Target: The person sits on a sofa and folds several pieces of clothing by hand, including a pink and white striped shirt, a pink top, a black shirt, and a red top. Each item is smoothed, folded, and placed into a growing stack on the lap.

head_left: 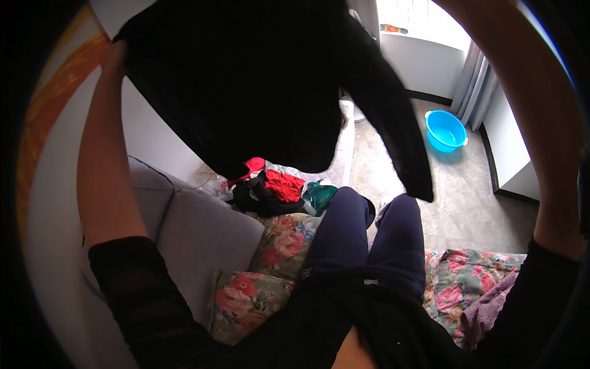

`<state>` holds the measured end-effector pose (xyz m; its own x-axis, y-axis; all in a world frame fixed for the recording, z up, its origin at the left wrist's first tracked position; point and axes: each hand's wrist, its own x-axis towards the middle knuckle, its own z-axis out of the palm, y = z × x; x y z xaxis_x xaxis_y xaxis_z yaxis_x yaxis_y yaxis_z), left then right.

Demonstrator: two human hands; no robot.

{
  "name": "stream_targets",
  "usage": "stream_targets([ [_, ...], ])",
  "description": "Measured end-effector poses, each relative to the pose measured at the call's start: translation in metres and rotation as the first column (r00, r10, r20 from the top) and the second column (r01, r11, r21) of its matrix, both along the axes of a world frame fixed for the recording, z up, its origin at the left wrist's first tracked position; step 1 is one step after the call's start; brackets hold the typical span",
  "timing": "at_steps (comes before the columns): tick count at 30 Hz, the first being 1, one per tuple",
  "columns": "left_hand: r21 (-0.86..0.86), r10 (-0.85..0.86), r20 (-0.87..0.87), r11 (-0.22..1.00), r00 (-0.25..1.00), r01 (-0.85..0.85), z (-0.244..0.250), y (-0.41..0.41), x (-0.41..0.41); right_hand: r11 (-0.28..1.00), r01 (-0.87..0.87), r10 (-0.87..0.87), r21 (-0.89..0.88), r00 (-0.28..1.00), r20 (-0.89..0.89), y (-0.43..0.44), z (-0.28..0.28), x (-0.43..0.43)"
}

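A black garment (pixel 239 92) hangs spread in front of me and fills much of the upper view. One long sleeve (pixel 396 124) dangles from its right side, its end just above my knee. My left hand (pixel 114 57) grips the garment's upper left edge, the fingers mostly hidden by the cloth. My right arm is raised along the right side, and its hand lies beyond the top of the picture. The far end of the garment is also cut off there.
Red and black clothes (pixel 283 187) lie heaped beyond the floral cushion (pixel 288 237), beside a green bag (pixel 319 196). A grey sofa back (pixel 207 244) runs along the left. A blue basin (pixel 445 131) stands on the floor near the curtain (pixel 472 87). Purple cloth (pixel 488 300) lies at right.
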<state>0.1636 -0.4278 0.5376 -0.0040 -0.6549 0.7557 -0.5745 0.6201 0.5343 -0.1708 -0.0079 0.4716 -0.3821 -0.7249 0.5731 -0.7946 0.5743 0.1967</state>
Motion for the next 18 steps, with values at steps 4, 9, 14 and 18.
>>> stream_targets([
  [4,-0.1,-0.014,-0.039,0.995,0.999,0.01,0.004,0.017,0.008,0.994,-0.106,0.107,-0.04,0.994,0.004,0.011,-0.03,0.035],
  [9,-0.216,-0.227,0.158,0.942,0.961,0.258,-0.014,0.097,-0.055,0.863,-0.447,0.469,-0.236,0.882,0.044,0.077,-0.085,0.082],
  [14,-0.025,-0.539,0.416,0.798,0.732,0.602,-0.128,0.203,-0.179,0.672,-0.527,0.738,-0.52,0.528,0.42,0.169,-0.179,0.122],
  [18,0.24,-0.767,0.405,0.614,0.497,0.752,-0.292,0.322,-0.298,0.872,0.058,0.486,-0.486,-0.208,0.849,0.271,-0.261,0.141],
])
